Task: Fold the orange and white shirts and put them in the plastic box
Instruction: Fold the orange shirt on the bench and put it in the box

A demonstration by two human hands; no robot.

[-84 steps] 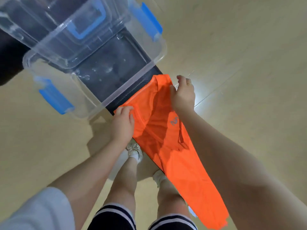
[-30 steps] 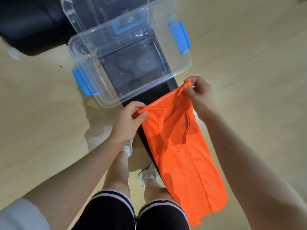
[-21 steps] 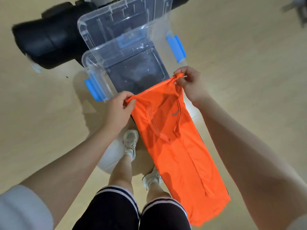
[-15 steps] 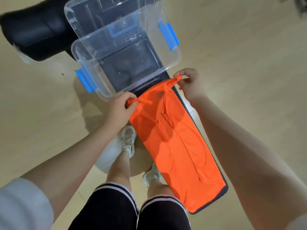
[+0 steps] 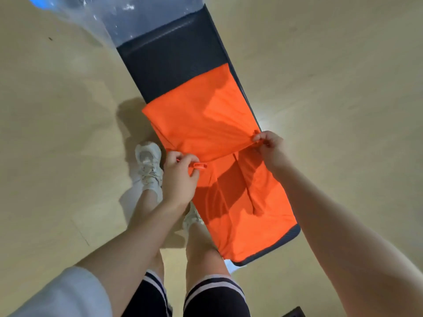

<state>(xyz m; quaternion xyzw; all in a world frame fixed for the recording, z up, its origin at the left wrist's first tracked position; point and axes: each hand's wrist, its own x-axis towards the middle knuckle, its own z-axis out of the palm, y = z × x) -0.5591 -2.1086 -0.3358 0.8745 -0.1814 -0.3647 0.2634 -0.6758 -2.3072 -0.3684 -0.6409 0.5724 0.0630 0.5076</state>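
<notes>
The orange shirt [image 5: 206,120] lies lengthwise on a dark padded bench [image 5: 174,56], its far part doubled back over the near part. My left hand [image 5: 179,177] pinches a bunched orange corner at the fold's left end. My right hand [image 5: 271,148] pinches the fold's right end, with the cloth stretched taut between both hands. Only a blurred corner of the clear plastic box [image 5: 98,17] with a blue latch shows, at the top left on the bench's far end. No white shirt is in view.
My legs and white sneakers [image 5: 147,165] stand on the tan floor just left of the bench. Bare tan floor surrounds the bench on both sides. A small dark object [image 5: 294,313] sits at the bottom edge.
Both hands have pulled the shirt's top edge back toward me, folding the shirt over itself on the bench. The view has dropped, so the box has slid almost out at the top.
</notes>
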